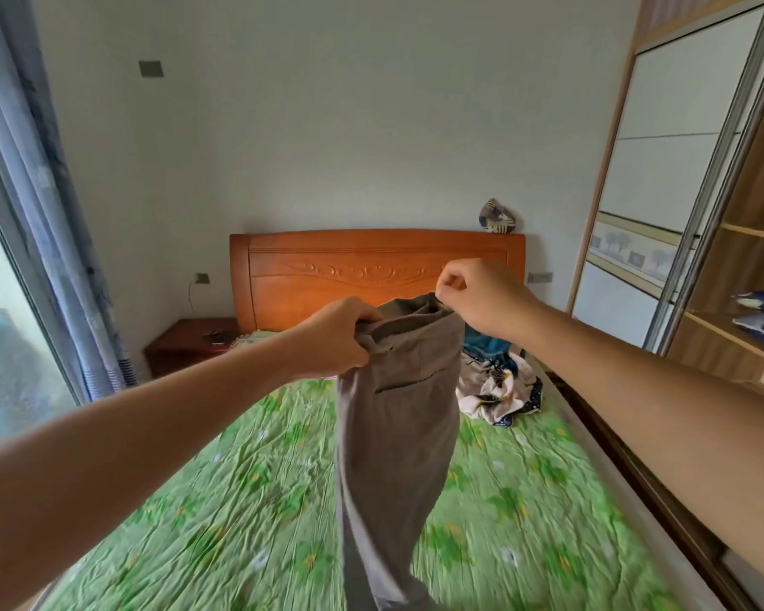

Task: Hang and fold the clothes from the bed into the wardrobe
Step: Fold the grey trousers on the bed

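The left grip [332, 338] was curled tightly round one side of the waistband of a pair of grey-brown trousers [398, 416], and the right grip [481, 297] pinched the other side between thumb and fingers, with both arms stretched out over the bed [186, 513]. The trousers hung straight down from the two grips, waistband up, a pocket slit facing the camera, the legs dropping past the bottom of the view above the green flowered sheet. Further up the bed, near its right edge and close to the wooden headboard [371, 275], lay a crumpled pile of clothes [499, 383] — white patterned and teal pieces. The wardrobe [750, 240] stood on the right, shelves showing, with folded dark blue items [761, 313] on one shelf.
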